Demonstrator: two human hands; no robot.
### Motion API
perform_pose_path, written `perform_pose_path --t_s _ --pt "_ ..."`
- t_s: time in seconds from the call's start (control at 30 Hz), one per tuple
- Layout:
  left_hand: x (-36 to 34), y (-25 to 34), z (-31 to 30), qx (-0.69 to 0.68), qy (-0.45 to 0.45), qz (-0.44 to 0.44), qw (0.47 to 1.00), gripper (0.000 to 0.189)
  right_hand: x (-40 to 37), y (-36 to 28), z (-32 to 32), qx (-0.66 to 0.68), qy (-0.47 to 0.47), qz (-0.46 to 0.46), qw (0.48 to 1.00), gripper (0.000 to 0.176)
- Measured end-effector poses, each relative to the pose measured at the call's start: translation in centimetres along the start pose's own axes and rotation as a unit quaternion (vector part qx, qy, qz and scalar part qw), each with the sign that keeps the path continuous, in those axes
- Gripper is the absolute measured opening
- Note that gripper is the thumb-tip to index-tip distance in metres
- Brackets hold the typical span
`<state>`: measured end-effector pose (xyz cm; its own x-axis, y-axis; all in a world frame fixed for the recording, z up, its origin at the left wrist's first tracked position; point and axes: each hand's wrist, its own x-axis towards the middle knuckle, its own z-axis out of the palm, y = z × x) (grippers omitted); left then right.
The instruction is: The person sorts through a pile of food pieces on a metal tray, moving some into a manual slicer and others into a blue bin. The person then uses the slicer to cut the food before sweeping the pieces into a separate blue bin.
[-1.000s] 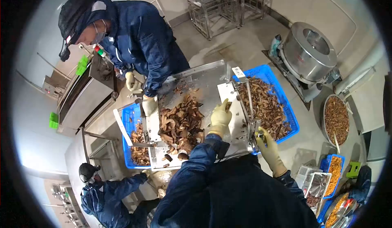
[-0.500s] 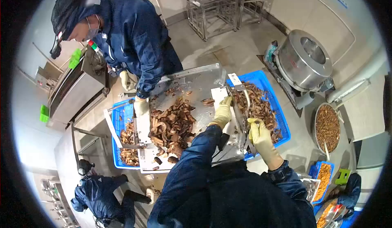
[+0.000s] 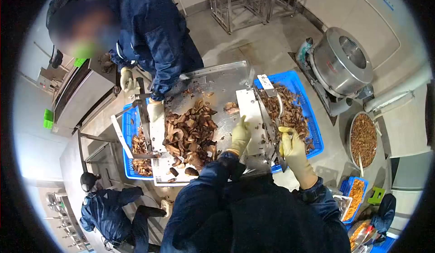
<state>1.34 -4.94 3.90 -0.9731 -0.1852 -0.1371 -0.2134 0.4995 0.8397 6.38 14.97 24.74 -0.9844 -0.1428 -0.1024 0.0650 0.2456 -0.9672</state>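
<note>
My left hand [image 3: 241,136], in a pale glove, lies at the near left edge of a white cutting board [image 3: 247,100]; its fingers point forward and I see nothing held. My right hand [image 3: 294,151], also gloved, is closed around the handle of a hinged cutter blade [image 3: 279,159] along the board's right side; the grip hides most of the handle. A brown mushroom piece [image 3: 231,108] rests left of the board. Further left, a heap of dark brown mushroom pieces [image 3: 189,133] covers part of the metal tray table [image 3: 219,74]. Sliced pieces fill the blue crate [image 3: 319,137] beyond the blade.
Across the tray a co-worker [image 3: 158,40] stands at another cutter with a second blue crate [image 3: 129,162]. Another person [image 3: 113,214] is at lower left. A steel drum machine [image 3: 340,65], a large round pan [image 3: 363,139] of slices and a crate of orange pieces [image 3: 355,198] stand right.
My left hand has drawn back toward me from the blade side of the board. My right hand stays at the cutter handle, slightly lower. The co-worker's raised hand has moved left and down.
</note>
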Motion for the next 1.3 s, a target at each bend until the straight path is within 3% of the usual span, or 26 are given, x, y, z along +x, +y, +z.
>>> perform_pose_path --t_s 0.07,0.1,0.13,0.17,0.2,0.23,0.3,0.33,0.4,0.5,0.53,0.6,0.67,0.7,0.8,0.83,0.87,0.93,0.97,1.0,1.07,1.13,1.2,1.27,1.3 --pt "-1.4 -0.8 1.1 -0.007 -0.002 -0.046 0.999 0.043 0.1 -0.4 0.0 -0.011 0.002 0.003 1.000 0.025" --pt "-1.5 -1.2 2.0 -0.099 -0.053 -0.070 0.991 0.037 0.1 -0.1 0.0 -0.030 0.006 -0.010 0.999 0.025" --pt "-0.5 -3.7 4.7 -0.292 -0.126 -0.138 0.938 0.034 0.0 -0.2 0.0 -0.030 0.005 0.003 1.000 0.024" --pt "0.5 -6.1 7.5 -0.454 -0.173 -0.232 0.843 0.032 0.0 -0.6 -0.1 -0.030 0.004 0.017 0.999 0.023" --pt "0.9 -5.8 7.4 -0.610 -0.280 -0.283 0.686 0.030 -0.1 -0.8 -0.1 -0.031 0.002 0.030 0.999 0.023" --pt "1.2 -6.6 8.5 -0.566 -0.237 -0.203 0.763 0.028 0.0 -0.6 -0.3 -0.070 0.008 0.018 0.997 0.023" --pt "2.1 -7.3 10.7 -0.454 -0.144 -0.031 0.879 0.027 0.0 -0.8 0.0 -0.020 0.010 0.034 0.999 0.024" --pt "1.4 -5.5 8.1 -0.591 -0.133 -0.071 0.793 0.034 0.0 -0.7 0.0 0.005 0.012 0.043 0.999 0.024" --pt "0.8 -3.4 5.0 -0.460 -0.026 -0.123 0.879 0.038 -0.1 0.2 -0.1 -0.036 0.015 0.000 0.999 0.025" --pt "-0.2 -1.1 3.6 -0.504 -0.075 -0.052 0.859 0.039 0.1 0.1 0.1 -0.050 0.016 0.004 0.999 0.026" --pt "0.7 -2.1 5.3 -0.488 -0.171 -0.147 0.843 0.037 0.1 0.0 0.1 -0.045 0.015 0.013 0.999 0.026" --pt "0.3 -2.2 6.4 -0.528 -0.236 -0.189 0.794 0.034 0.1 -0.2 -0.1 -0.040 0.013 0.032 0.999 0.026" --pt "-1.4 2.7 3.0 -0.251 -0.150 -0.124 0.948 0.033 0.4 1.0 0.4 0.004 0.038 0.068 0.997 0.025" --pt "-2.2 4.4 1.6 -0.097 -0.100 -0.087 0.986 0.033 0.5 1.6 0.7 0.012 0.047 0.067 0.997 0.025" --pt "-2.9 0.3 4.5 -0.238 -0.150 -0.186 0.941 0.030 0.4 2.5 1.1 0.002 0.081 0.046 0.996 0.024" --pt "-2.2 0.4 4.5 -0.301 -0.265 -0.186 0.897 0.025 0.5 2.9 1.1 -0.004 0.086 0.032 0.996 0.024" --pt "-2.4 0.5 4.7 -0.338 -0.259 -0.181 0.887 0.024 0.3 2.8 1.1 0.000 0.084 0.034 0.996 0.024" --pt "-1.4 0.7 5.0 -0.247 -0.229 -0.127 0.933 0.026 0.2 2.3 1.1 0.012 0.079 0.051 0.995 0.025" --pt "-0.2 -0.8 4.8 -0.104 -0.100 0.010 0.989 0.029 0.0 2.4 1.0 0.019 0.076 0.067 0.995 0.027" --pt "1.1 -2.5 4.1 0.044 0.036 0.145 0.988 0.033 -0.3 2.8 0.9 0.026 0.073 0.083 0.994 0.028" --pt "2.4 2.8 -3.2 0.055 0.133 0.088 0.986 0.043 -0.4 5.6 1.3 -0.015 0.106 -0.007 0.994 0.026" --pt "3.7 4.3 -6.2 0.178 0.228 0.145 0.946 0.052 -0.1 8.2 1.6 -0.100 0.151 -0.141 0.973 0.025" --pt "5.6 3.1 -7.3 0.276 0.098 0.113 0.949 0.055 -0.7 6.3 1.3 -0.097 0.127 -0.016 0.987 0.024" --pt "6.1 0.9 -7.2 0.265 0.017 0.120 0.957 0.048 -1.3 3.8 1.0 -0.034 0.079 0.122 0.989 0.025" --pt "5.9 1.1 -7.2 0.233 0.037 0.101 0.967 0.044 -1.4 2.7 0.9 -0.057 0.071 0.153 0.984 0.026"
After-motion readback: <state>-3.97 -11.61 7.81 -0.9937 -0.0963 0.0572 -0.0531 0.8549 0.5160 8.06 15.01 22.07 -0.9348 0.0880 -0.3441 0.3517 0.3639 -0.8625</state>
